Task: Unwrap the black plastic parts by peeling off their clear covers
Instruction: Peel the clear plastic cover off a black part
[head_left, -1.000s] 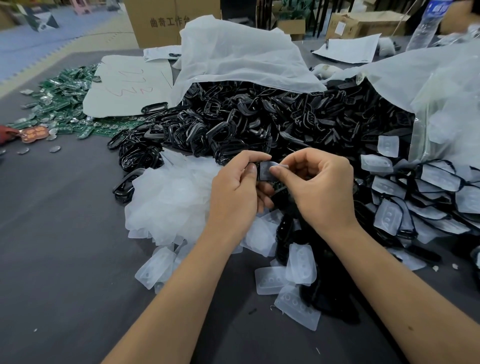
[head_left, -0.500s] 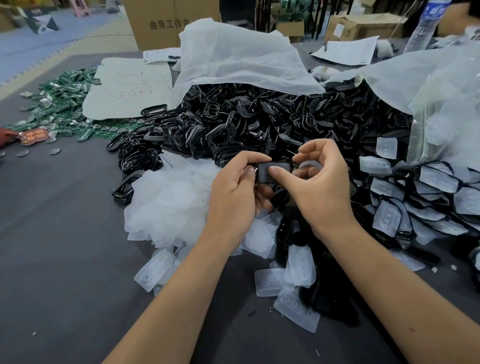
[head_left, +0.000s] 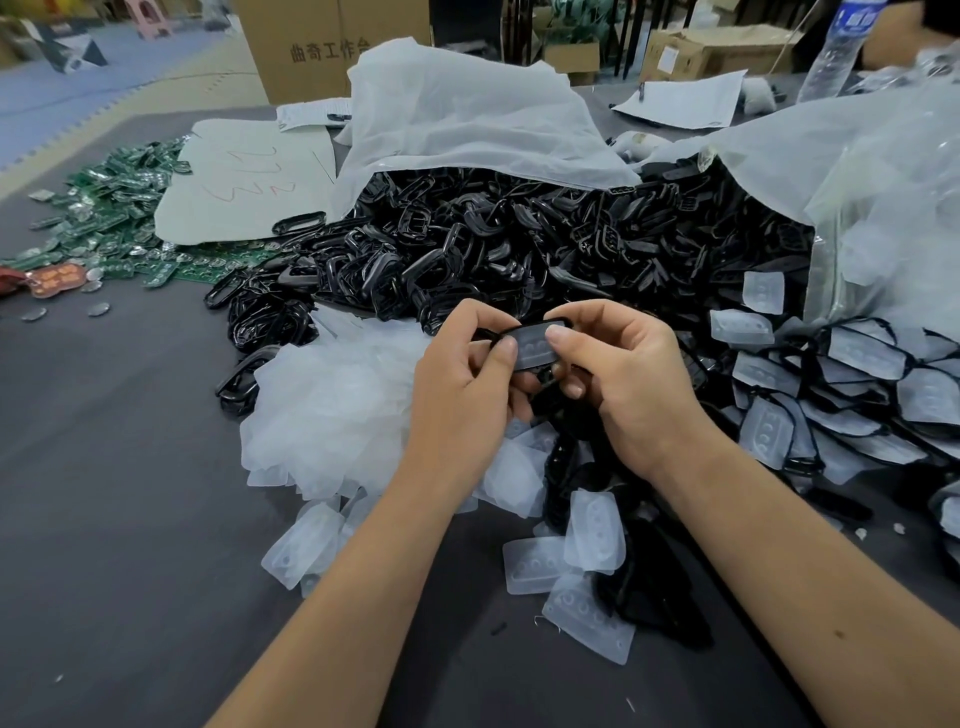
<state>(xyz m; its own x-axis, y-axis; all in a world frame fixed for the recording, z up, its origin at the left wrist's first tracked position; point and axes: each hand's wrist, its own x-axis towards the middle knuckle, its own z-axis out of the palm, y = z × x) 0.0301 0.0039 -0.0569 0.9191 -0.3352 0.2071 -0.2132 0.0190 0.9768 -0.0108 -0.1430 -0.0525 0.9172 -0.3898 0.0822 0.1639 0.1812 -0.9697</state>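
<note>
A black plastic part (head_left: 535, 347) with a clear cover on its face is held between both hands at the middle of the view. My left hand (head_left: 467, 384) pinches its left end with thumb and forefinger. My right hand (head_left: 618, 374) pinches its right end, thumb on the cover's edge. Behind lies a big heap of bare black parts (head_left: 519, 249). Wrapped parts (head_left: 831, 384) are piled at the right. Peeled clear covers (head_left: 332, 410) form a white heap at the left of my hands.
White plastic bags (head_left: 467, 119) drape over the back of the heaps. Green circuit boards (head_left: 104, 208) and a grey sheet (head_left: 244, 187) lie at the far left. Loose covers (head_left: 587, 566) lie on the dark grey table (head_left: 104, 519) near me. A water bottle (head_left: 836, 52) and cardboard boxes stand behind.
The part has turned flat between my hands, so its covered face now shows. My right thumb has shifted to the cover's right edge.
</note>
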